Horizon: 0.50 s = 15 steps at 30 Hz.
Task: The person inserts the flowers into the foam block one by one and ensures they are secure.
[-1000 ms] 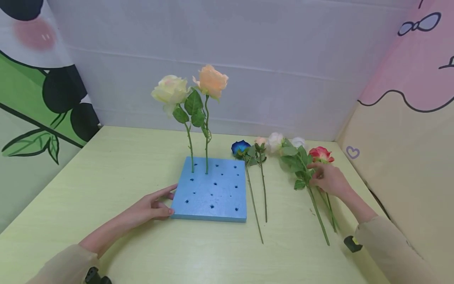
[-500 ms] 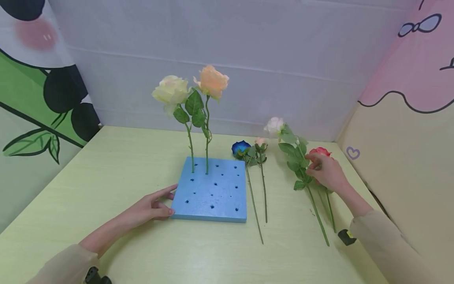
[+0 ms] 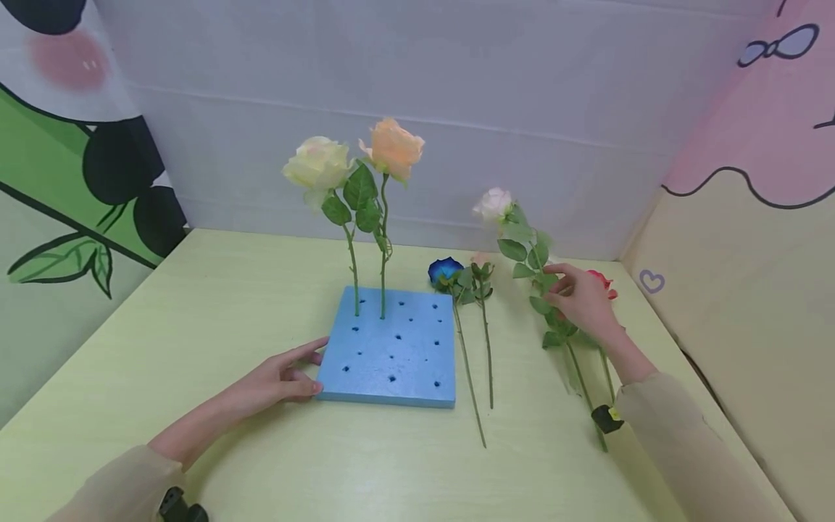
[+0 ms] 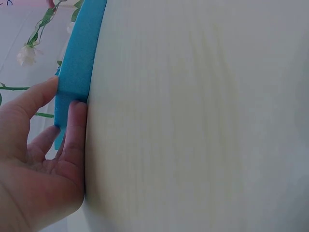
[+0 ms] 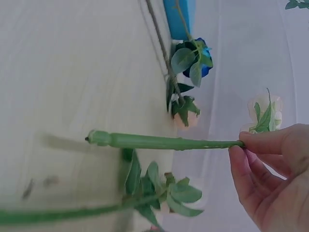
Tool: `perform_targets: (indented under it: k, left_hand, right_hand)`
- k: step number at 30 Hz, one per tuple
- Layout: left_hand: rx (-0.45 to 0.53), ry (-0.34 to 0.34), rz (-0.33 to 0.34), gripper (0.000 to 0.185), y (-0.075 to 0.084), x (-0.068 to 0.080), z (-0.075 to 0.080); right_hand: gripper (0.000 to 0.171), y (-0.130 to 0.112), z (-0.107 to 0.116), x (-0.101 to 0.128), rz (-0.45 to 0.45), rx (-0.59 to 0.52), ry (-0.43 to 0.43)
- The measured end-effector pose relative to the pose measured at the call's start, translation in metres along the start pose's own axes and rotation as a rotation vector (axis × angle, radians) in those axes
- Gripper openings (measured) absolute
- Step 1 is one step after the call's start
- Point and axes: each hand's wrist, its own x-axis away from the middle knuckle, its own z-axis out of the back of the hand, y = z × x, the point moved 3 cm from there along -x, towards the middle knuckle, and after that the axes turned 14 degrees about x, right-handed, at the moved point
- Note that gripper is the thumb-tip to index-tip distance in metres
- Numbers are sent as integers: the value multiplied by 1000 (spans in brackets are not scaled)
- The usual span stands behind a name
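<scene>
My left hand (image 3: 277, 380) touches the left edge of a blue board (image 3: 391, 362) with rows of holes, thumb and fingers extended against its side in the left wrist view. A cream rose (image 3: 317, 165) and a peach rose (image 3: 395, 148) stand upright in the board's far left holes. My right hand (image 3: 580, 297) pinches the stem of a white rose (image 3: 493, 204) between thumb and fingers. That rose is tilted, its bloom raised off the table. In the right wrist view the held stem (image 5: 159, 142) hangs clear of the table, its cut end free.
Right of the board lie a blue rose (image 3: 445, 270) and a small pale pink rose (image 3: 480, 259). A red rose (image 3: 601, 281) lies partly hidden behind my right hand. A grey-white backdrop (image 3: 457, 72) closes off the table's (image 3: 261, 464) far edge.
My right hand has moved left and up, raising the white rose's bloom off the table and drawing it away from the other flowers. My left hand and the board stay put.
</scene>
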Motion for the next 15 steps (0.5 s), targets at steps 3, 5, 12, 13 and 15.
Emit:
perform_targets:
  k: [3,5,12,13,15]
  left_hand:
    - [2,-4,-5,80,0,0,0]
    - [-6,-5,-7,79,0,0,1]
    - [11,-9,-7,81,2,0,-2]
    - [15,-10,-9,81,3,0,-2]
    - [21,-16,-15,81,3,0,-2]
  right_hand:
    - [48,-11,-3,-4,-9,-52,10]
    - [48,-19,-5,-7,-11,-101,22]
    - [48,-44,-16,-18,15,-205,75]
    - [47,-46,-17,-20,18,-213,80]
    - [47,-52,-20,-23,24,-237,92]
